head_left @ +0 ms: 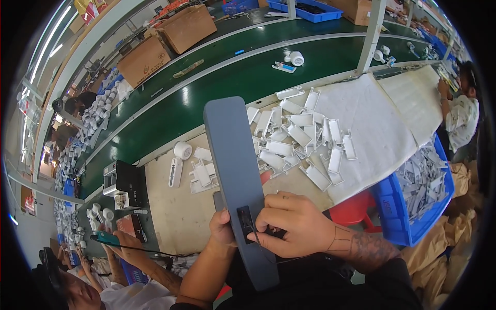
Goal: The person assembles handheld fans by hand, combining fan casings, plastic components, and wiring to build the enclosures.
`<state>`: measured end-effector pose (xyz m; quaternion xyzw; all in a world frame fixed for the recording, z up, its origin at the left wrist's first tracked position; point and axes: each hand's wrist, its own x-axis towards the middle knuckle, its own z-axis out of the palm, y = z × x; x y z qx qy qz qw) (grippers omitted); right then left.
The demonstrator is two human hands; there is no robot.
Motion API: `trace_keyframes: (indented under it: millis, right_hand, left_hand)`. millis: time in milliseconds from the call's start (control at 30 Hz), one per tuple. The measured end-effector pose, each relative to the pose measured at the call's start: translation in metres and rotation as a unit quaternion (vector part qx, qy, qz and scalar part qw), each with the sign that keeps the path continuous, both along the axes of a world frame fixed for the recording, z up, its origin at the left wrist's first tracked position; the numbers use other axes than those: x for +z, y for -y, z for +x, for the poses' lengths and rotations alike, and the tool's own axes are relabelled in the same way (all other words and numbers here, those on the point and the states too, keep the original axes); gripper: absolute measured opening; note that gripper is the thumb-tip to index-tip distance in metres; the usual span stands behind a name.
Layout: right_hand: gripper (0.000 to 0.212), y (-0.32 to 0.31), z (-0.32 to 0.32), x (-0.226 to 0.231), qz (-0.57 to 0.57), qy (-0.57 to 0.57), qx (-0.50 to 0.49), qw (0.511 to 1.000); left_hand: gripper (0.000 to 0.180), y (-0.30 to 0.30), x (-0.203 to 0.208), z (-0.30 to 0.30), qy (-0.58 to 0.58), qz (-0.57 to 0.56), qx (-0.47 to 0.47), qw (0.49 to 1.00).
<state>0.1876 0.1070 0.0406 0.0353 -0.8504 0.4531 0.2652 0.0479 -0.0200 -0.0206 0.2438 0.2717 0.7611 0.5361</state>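
Observation:
A long dark grey bar-shaped device (pixel 233 150) with rounded ends stands tilted in front of me. My left hand (pixel 222 228) grips its left edge, the thumb on the near side and other fingers behind it. Low on its face is a recess (pixel 243 218) with black parts inside. My right hand (pixel 294 225) is closed at this recess, thumb and fingers pinching a thin black cable (pixel 260 247). The fingers partly hide the cable's end, so whether it is plugged in cannot be made out. Behind the device, white plastic housings (pixel 298 135) lie piled on the worktable.
A small white fan (pixel 182 150) and a black-and-silver machine (pixel 124 185) stand to the left. A green conveyor (pixel 155 111) runs behind the table. At right is a blue crate (pixel 395 206) of parts over a red stool (pixel 354 209). At left, a co-worker's hand holds a teal tool (pixel 107 238).

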Motion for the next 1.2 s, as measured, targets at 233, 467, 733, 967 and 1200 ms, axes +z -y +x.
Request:
trace_keyframes:
  millis: [233, 467, 733, 967, 1200]
  right_hand:
    - [0.019, 0.004, -0.002, -0.003, -0.029, 0.018, -0.006, 0.999]
    - [0.016, 0.005, -0.004, -0.006, 0.008, -0.047, -0.013, 0.999]
    - [0.016, 0.004, -0.011, -0.009, 0.048, -0.097, -0.016, 0.994]
    - [0.015, 0.014, -0.011, -0.011, 0.012, -0.093, -0.041, 0.995]
    - [0.014, 0.007, -0.013, -0.016, 0.049, -0.082, 0.005, 0.995]
  left_hand:
    - [0.095, 0.003, -0.007, -0.001, 0.010, -0.003, -0.014, 1.000]
    - [0.090, 0.002, -0.006, -0.004, 0.018, 0.014, -0.002, 1.000]
    - [0.088, 0.000, -0.010, -0.010, 0.027, 0.026, -0.006, 0.999]
    - [0.090, 0.002, 0.000, -0.005, -0.005, -0.013, 0.020, 1.000]
    - [0.106, 0.003, 0.003, -0.002, 0.003, -0.030, 0.069, 0.997]
